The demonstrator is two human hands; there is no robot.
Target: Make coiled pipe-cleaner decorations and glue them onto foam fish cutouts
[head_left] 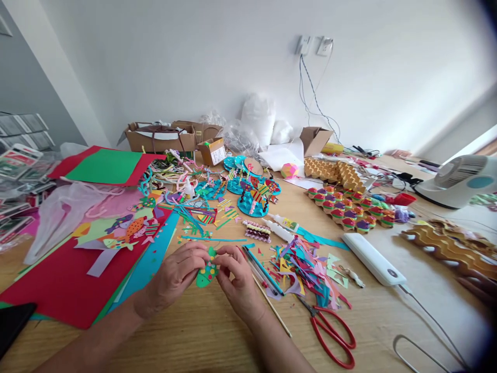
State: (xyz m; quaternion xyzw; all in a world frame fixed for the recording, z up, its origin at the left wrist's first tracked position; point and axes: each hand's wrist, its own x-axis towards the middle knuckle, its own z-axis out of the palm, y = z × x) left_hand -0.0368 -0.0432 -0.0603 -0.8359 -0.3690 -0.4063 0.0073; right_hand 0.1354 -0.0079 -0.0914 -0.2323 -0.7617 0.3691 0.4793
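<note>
So, both hands are pinching a small green paper fish with coloured dots (207, 273), left hand (180, 269) on one side, right hand (237, 275) on the other, fish between them above the wooden table (186, 336). Slim blue and clear pens (265, 271) lie just right of the right hand, then multicoloured paper scraps (310, 272). Big red paper sheet (73, 282)'s left of the left hand.

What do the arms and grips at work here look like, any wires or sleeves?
They're human: the left grip and right grip are ungloved hands. The left forearm and right forearm show no sleeves, watch or cables.
</note>
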